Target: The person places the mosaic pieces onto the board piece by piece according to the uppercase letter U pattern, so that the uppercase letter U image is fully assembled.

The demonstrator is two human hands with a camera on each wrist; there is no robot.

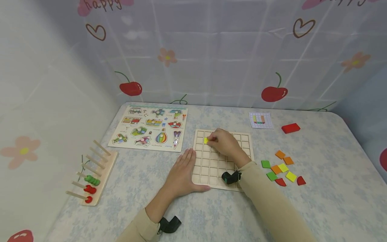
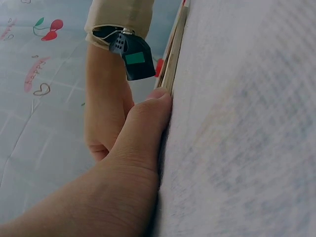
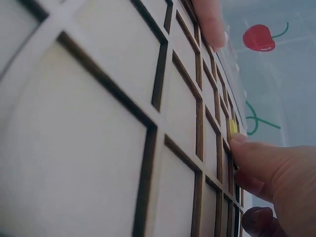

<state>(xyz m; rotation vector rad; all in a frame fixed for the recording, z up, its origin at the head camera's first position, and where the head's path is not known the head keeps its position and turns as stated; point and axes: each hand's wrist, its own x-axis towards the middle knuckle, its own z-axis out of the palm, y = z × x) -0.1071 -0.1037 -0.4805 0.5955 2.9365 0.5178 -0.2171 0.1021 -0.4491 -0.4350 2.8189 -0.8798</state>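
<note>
A wooden grid board (image 1: 208, 169) lies flat on the table. Over its upper part, my right hand (image 1: 225, 144) pinches a small yellow square tile (image 1: 206, 140) with thumb and fingertips, close to a cell near the upper left corner. The right wrist view shows the yellow tile (image 3: 233, 127) at the thumb tip, low against the grid. My left hand (image 1: 180, 176) rests at the board's lower left corner, its straight fingers along the left edge and its thumb (image 2: 148, 116) stretched along the near edge.
Right of the board lie loose green, orange, yellow and red tiles (image 1: 291, 176). Behind them are a pattern card (image 1: 261, 125) and a red block (image 1: 291, 128). A vehicle puzzle board (image 1: 145, 147) and a peg stand with beads (image 1: 104, 176) stand at left.
</note>
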